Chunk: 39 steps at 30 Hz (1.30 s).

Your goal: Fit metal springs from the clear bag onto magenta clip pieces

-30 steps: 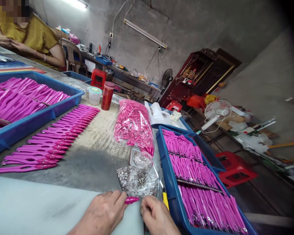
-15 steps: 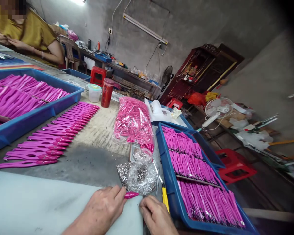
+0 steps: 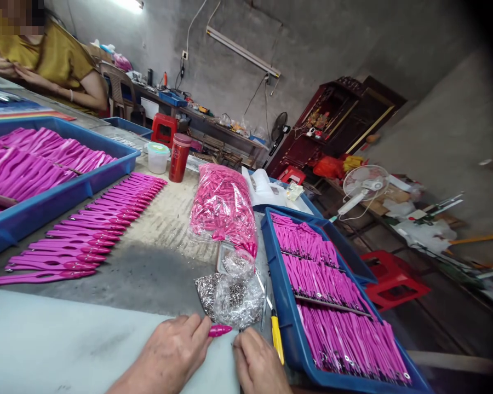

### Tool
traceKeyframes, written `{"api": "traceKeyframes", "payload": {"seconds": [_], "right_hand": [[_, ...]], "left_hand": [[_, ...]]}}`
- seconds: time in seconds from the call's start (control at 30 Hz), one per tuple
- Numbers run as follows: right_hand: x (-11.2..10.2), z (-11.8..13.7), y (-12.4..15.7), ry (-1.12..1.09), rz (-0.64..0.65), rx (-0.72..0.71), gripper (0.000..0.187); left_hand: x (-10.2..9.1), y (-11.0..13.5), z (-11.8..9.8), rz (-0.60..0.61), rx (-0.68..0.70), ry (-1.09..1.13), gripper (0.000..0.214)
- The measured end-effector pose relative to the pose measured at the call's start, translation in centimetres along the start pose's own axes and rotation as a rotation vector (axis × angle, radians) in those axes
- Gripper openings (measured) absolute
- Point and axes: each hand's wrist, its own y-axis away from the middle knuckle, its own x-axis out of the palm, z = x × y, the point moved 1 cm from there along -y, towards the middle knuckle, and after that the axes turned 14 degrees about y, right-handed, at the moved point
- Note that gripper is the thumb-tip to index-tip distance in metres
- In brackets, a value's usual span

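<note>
The left hand (image 3: 175, 346) grips a pink piece (image 3: 218, 331), its tip (image 3: 227, 329) projecting toward the right hand (image 3: 259, 358). The right hand curls just beside that tip; whether its fingers close on anything cannot be told. A bag of metal parts (image 3: 239, 302) lies just beyond both hands. A steady left grip and an uncovered tip probably favour accurate fingertip work.

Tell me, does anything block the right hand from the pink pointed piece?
Nothing visible: only a narrow gap separates the right hand from the pink pointed piece in the left hand. The clear bag of metal parts lies just beyond, not between.
</note>
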Motion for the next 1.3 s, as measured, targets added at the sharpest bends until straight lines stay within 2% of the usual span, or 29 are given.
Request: {"api": "traceKeyframes", "payload": {"seconds": [0.17,0.3,0.57,0.83,1.03,1.2,1.3], "right_hand": [[-3.0,0.2,-1.4,-0.257,0.036,0.079,0.020],[-4.5,1.2,-2.8,-0.306,0.044,0.096,0.021],[-3.0,2.1,-3.8,-0.239,0.078,0.112,0.023],[-4.7,2.2,-5.2,-0.200,0.366,0.190,0.022],[-3.8,2.4,-5.0,-0.225,0.304,0.311,0.023],[-3.7,2.7,-5.3,-0.114,0.338,0.254,0.021],[-3.2,2.8,-5.1,-0.084,0.277,0.220,0.020]], "left_hand": [[0.0,0.1,-0.1,0.067,0.010,-0.016,0.015],[0.3,0.2,-0.1,0.097,0.019,-0.026,0.016],[1.0,0.5,-0.2,0.138,0.042,-0.076,0.016],[1.3,0.8,-0.3,0.172,0.025,-0.102,0.018],[1.6,1.1,-0.3,0.175,-0.006,-0.076,0.017],[1.9,1.2,-0.2,0.192,-0.033,-0.060,0.017],[1.9,1.1,-0.2,0.203,-0.031,-0.078,0.017]]}}
